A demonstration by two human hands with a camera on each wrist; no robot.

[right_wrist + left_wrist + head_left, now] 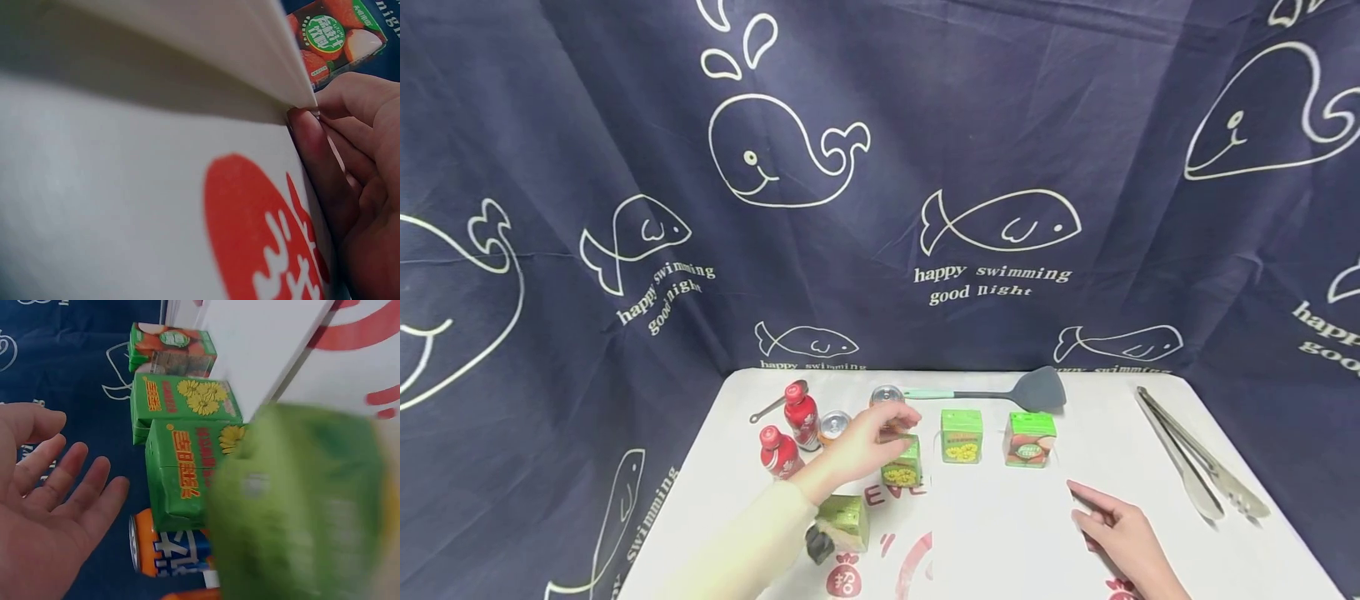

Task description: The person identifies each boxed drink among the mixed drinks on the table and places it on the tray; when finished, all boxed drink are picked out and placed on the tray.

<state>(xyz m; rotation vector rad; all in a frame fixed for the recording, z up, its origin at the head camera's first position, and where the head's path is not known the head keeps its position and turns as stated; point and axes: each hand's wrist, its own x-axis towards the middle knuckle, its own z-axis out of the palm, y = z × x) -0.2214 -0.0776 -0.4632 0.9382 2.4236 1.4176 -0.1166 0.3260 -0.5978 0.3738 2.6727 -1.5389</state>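
Observation:
My left hand [865, 442] reaches over a green drink carton [901, 472] with yellow flowers on it. In the left wrist view its fingers [81, 481] are spread and loosely bent, holding nothing, beside that carton. Two more green cartons stand in a row to the right, one with flowers [961, 436] and one with red fruit [1030, 439]. Another carton [850, 523] is close under the left sleeve and blurred in the wrist view. My right hand [1123, 533] pinches the edge of a plain white panel [206, 37] between thumb and finger.
Two red bottles [802, 415] and orange cans [833, 427] stand at the left, near a small metal spoon [771, 410]. A spatula [1037, 390] lies along the back, metal tongs [1195, 458] at the right. A dark blue curtain [880, 167] hangs around the white table [1112, 408].

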